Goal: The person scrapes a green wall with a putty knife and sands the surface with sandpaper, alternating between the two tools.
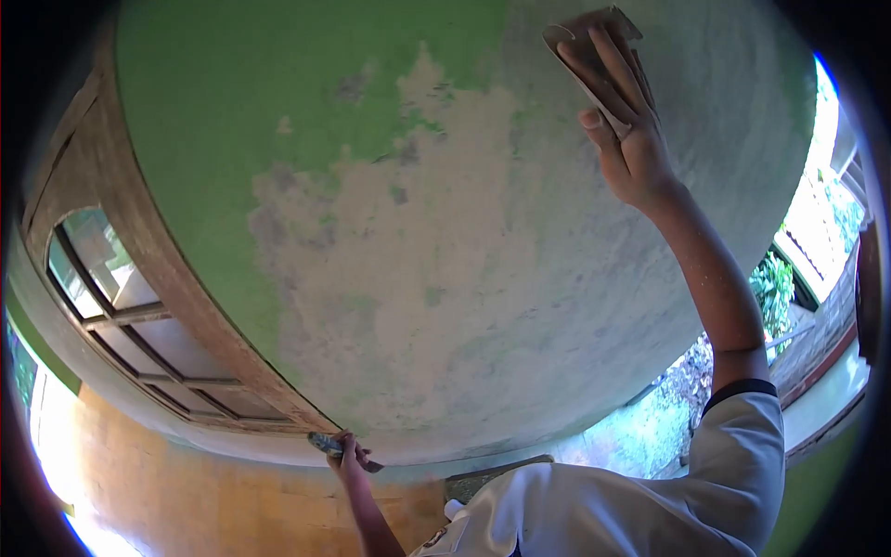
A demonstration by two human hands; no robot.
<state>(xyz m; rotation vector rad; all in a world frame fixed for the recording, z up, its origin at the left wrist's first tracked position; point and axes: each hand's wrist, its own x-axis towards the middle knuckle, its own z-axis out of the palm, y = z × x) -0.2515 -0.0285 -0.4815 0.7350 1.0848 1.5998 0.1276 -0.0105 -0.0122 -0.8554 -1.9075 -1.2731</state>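
High on the right, my right hand (640,139) presses a folded brown sheet of sandpaper (587,51) against the wall (445,232). Its fingers lie long over the sheet, with the thumb out to the side. The wall has green paint at the top and left, and a large worn pale-grey patch with ragged edges in the middle. Low in the view, my left hand (349,457) is closed around what looks like a scraper (325,444), its bluish handle end sticking out on the left and a dark flat part on the right. That hand is away from the patch, near the window frame's lower corner.
A wooden frame (176,278) with glass panes (97,246) borders the wall on the left. An orange-tan floor (251,501) lies below. Bright outdoor light, a green plant (772,288) and a low wall (821,339) show on the right.
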